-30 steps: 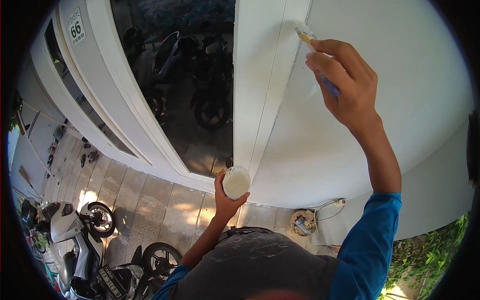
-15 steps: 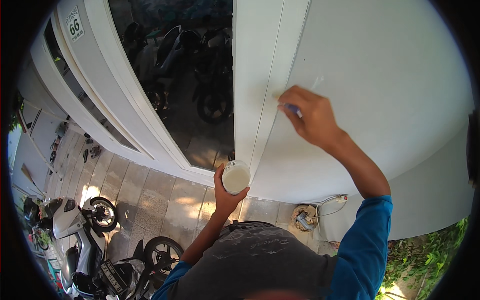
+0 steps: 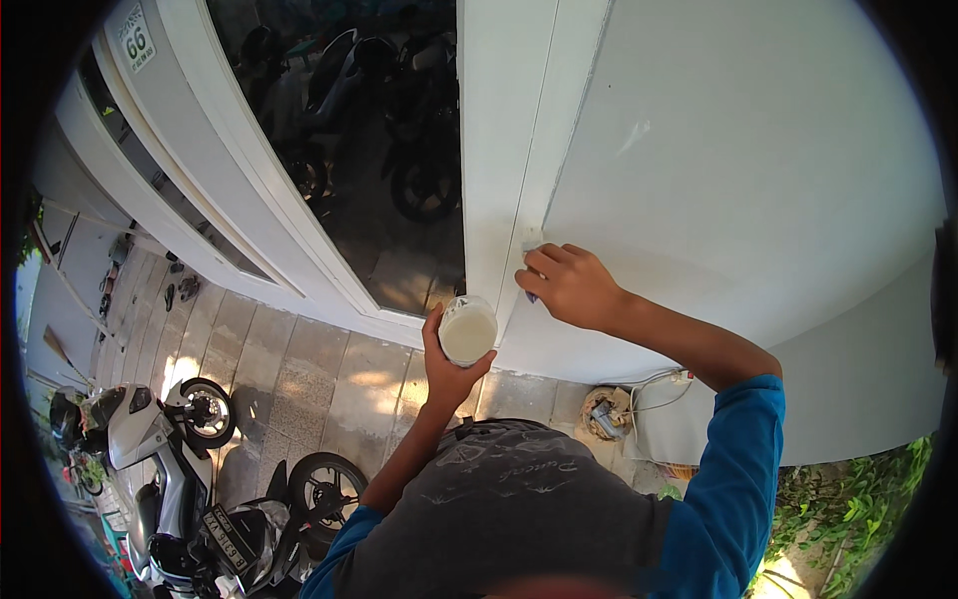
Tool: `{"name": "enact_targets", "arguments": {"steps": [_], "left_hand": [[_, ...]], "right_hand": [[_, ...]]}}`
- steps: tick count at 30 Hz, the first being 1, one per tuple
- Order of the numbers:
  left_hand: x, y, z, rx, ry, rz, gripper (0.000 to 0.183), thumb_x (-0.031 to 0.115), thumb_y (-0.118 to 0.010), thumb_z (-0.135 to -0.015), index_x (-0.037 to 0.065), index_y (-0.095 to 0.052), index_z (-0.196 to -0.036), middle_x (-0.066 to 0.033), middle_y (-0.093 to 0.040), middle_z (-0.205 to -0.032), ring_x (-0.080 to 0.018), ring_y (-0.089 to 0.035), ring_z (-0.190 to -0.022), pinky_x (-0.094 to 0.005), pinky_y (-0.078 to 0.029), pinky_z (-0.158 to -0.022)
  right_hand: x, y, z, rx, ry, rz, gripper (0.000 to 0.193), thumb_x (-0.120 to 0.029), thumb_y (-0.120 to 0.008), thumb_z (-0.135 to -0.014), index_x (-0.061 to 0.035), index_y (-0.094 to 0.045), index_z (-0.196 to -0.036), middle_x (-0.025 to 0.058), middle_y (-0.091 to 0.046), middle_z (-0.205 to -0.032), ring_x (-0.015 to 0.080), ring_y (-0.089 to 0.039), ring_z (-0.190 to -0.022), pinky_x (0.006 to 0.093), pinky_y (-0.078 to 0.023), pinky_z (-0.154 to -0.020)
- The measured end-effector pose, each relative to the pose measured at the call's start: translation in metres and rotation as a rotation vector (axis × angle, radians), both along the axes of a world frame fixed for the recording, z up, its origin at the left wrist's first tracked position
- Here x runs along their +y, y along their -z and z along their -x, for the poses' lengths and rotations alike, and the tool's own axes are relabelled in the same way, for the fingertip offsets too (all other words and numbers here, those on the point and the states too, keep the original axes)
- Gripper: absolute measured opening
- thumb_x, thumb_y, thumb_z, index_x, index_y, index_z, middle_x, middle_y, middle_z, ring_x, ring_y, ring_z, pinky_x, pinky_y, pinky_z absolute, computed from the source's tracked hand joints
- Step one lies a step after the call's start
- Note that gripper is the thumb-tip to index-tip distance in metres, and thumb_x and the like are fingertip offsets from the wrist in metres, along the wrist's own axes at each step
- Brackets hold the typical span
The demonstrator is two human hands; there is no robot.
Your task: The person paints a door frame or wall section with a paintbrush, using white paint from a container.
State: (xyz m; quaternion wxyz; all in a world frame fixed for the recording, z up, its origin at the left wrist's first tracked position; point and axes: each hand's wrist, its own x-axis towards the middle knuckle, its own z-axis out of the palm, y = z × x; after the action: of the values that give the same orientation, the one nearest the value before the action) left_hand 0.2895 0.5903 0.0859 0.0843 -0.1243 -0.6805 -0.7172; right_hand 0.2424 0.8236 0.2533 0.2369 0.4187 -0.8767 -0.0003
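My left hand is wrapped round a small whitish tub of pale, creamy paint, held with its mouth toward me beside the lower corner of the dark glass pane. Above and to the right of it, my right hand is closed on a paintbrush. A bit of blue-purple handle shows under the fingers; most of the brush is hidden. Its light tip is at the white frame, close to the seam with the grey wall; I cannot tell whether it touches.
Motorcycles stand on the paving to my left. A round container with things in it sits at the wall's foot, beside a cable. Green plants grow at the lower right. Shoes lie at the far left.
My right hand has moved down and a little left along the frame with the paintbrush. The tub in my left hand sits slightly higher in the view.
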Motion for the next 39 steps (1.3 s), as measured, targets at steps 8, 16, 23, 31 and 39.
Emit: {"name": "enact_targets", "arguments": {"steps": [8,16,23,31,39], "left_hand": [[0.000,0.006,-0.002,-0.008,-0.002,0.013,0.110,0.014,-0.091,-0.069,0.004,-0.024,-0.156,-0.0194,-0.043,-0.145,-0.0304,-0.049,-0.133,-0.0434,-0.044,-0.110],[0.003,0.002,-0.005,-0.020,0.020,-0.014,0.111,0.012,-0.091,-0.069,0.003,-0.023,-0.156,-0.0198,-0.043,-0.145,-0.0303,-0.049,-0.133,-0.0435,-0.044,-0.110],[0.003,0.004,-0.008,-0.023,0.025,-0.014,0.110,0.011,-0.090,-0.069,0.002,-0.023,-0.156,-0.0197,-0.043,-0.145,-0.0302,-0.049,-0.133,-0.0429,-0.045,-0.110],[0.003,0.009,-0.009,-0.032,0.034,-0.004,0.109,0.012,-0.090,-0.070,0.003,-0.024,-0.156,-0.0190,-0.043,-0.145,-0.0298,-0.050,-0.133,-0.0431,-0.046,-0.109],[0.006,0.002,-0.009,-0.018,0.029,-0.014,0.108,0.012,-0.090,-0.070,0.003,-0.025,-0.155,-0.0189,-0.043,-0.145,-0.0298,-0.051,-0.132,-0.0430,-0.046,-0.109]], "right_hand": [[0.013,-0.153,0.012,0.484,-0.048,0.422,0.021,-0.001,-0.076,-0.081,-0.0104,-0.069,-0.098,0.0056,-0.070,-0.098,0.0259,-0.070,-0.084,0.0354,-0.056,-0.062],[0.002,-0.043,0.008,0.470,-0.011,-0.041,0.015,-0.017,-0.065,-0.081,-0.0090,-0.061,-0.093,0.0081,-0.064,-0.104,0.0253,-0.066,-0.099,0.0310,-0.055,-0.065],[0.011,-0.029,0.012,-0.060,0.071,0.249,0.021,-0.003,-0.074,-0.078,-0.0103,-0.068,-0.097,0.0056,-0.069,-0.102,0.0250,-0.070,-0.087,0.0376,-0.057,-0.071],[0.009,-0.127,0.014,0.698,-0.033,0.226,0.024,-0.006,-0.072,-0.074,-0.0120,-0.067,-0.097,0.0051,-0.068,-0.105,0.0253,-0.070,-0.099,0.0335,-0.056,-0.067],[-0.002,0.006,0.002,0.083,0.034,0.112,0.014,-0.011,-0.070,-0.080,-0.0091,-0.065,-0.093,0.0073,-0.064,-0.101,0.0248,-0.069,-0.092,0.0360,-0.057,-0.070]]}}
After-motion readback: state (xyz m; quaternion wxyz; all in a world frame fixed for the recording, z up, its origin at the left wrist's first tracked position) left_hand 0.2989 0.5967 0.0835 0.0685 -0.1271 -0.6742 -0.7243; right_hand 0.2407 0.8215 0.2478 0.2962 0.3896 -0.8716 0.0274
